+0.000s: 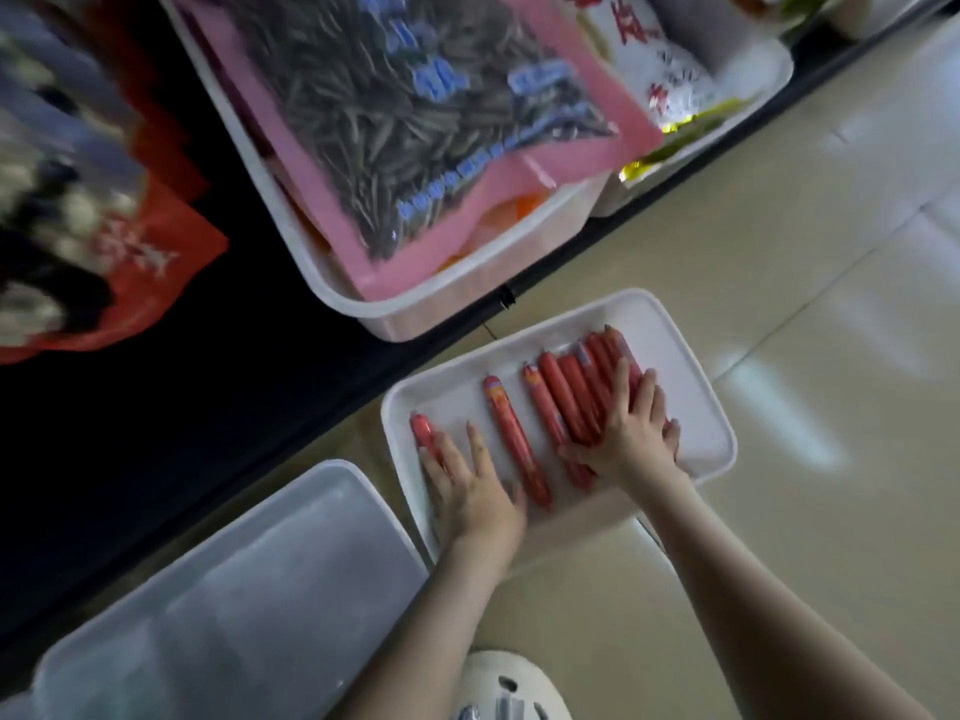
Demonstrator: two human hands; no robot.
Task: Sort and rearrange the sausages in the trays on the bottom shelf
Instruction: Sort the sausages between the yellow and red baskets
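While both hands lie flat in the tray on the floor, gathering seems under way; the right hand, fingers straight, presses the bunched sausages near the tray's right edge; the left hand, fingers straight, touches a stray sausage at the left edge; next, probably slide it and the middle sausage against the bunch.

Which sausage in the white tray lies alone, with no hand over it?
The lone sausage, between the hands. The leftmost sausage lies partly under the left hand; the bunch lies under the right hand.
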